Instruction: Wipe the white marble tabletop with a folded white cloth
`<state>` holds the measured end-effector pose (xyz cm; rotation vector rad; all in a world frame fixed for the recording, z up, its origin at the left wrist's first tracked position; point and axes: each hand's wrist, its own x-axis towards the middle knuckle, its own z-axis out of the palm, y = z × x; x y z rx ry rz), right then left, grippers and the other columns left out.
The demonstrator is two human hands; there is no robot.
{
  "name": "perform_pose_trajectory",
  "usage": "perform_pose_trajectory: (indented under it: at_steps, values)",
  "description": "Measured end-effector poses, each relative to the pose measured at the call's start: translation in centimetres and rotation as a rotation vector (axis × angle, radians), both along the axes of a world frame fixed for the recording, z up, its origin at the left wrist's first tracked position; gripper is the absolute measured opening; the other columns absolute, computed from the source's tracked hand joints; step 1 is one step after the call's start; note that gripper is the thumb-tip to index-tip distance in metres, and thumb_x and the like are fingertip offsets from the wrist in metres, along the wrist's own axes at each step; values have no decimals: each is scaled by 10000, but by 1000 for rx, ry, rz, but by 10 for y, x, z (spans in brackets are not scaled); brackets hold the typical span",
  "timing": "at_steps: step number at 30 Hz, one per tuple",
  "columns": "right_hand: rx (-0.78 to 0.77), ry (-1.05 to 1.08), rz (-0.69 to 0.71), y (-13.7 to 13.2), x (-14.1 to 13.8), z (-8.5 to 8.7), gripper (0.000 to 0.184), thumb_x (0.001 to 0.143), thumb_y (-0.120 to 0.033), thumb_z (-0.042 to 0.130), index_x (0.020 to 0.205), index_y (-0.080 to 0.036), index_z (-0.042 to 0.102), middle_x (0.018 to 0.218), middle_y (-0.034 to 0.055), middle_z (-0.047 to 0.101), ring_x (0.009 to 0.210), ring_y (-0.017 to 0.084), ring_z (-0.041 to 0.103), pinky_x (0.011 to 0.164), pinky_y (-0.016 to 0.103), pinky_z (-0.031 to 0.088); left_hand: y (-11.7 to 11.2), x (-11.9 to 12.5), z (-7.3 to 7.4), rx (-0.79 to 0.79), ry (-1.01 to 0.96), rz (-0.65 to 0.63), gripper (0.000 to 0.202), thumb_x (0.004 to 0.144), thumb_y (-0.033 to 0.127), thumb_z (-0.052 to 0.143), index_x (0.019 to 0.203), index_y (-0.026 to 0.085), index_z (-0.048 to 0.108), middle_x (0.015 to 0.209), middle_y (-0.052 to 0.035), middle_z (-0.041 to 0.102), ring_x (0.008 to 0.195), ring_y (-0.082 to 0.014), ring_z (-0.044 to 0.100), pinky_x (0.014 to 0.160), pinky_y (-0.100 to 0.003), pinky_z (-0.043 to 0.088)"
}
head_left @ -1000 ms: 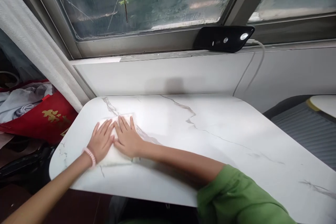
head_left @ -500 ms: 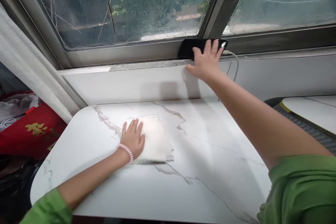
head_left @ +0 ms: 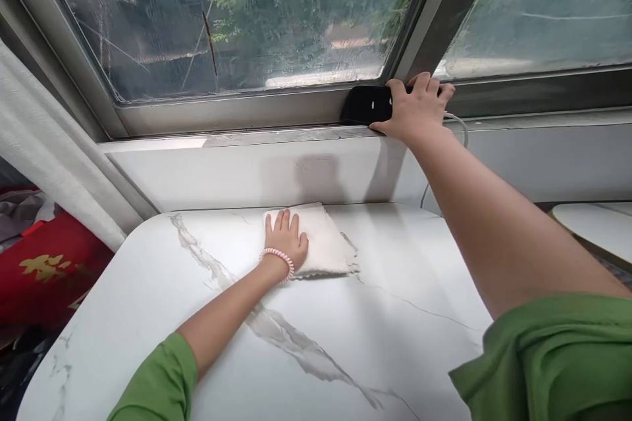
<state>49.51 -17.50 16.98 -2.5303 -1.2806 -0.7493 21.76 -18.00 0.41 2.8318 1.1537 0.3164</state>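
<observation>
My left hand lies flat with its fingers stretched out on a folded white cloth, pressing it onto the white marble table near the table's back edge. A pink beaded band is round that wrist. My right hand reaches up to the window sill and its fingers curl over the right end of a black phone lying there. A white cable hangs down from behind that hand.
A large window with a grey frame runs above the sill. A white curtain hangs at the left, with a red bag below it. Another white tabletop edge shows at the right.
My left hand has slid the cloth right and toward the wall. My right hand left the cloth, reached up to the sill and closed over the phone's end.
</observation>
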Motion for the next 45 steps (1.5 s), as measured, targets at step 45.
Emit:
perform_pose_trajectory:
  at_steps: [45]
  values:
    - [46,59,57,-5,12,12,661,844,-491,577,1397,-192,373,1298,206,411,1188,306,366,885,419,248,-8,0,5,-34,32,-76,532,944,346,279,1402,90,364,1498,-133,296,1399,-240,214,1153,-508,97]
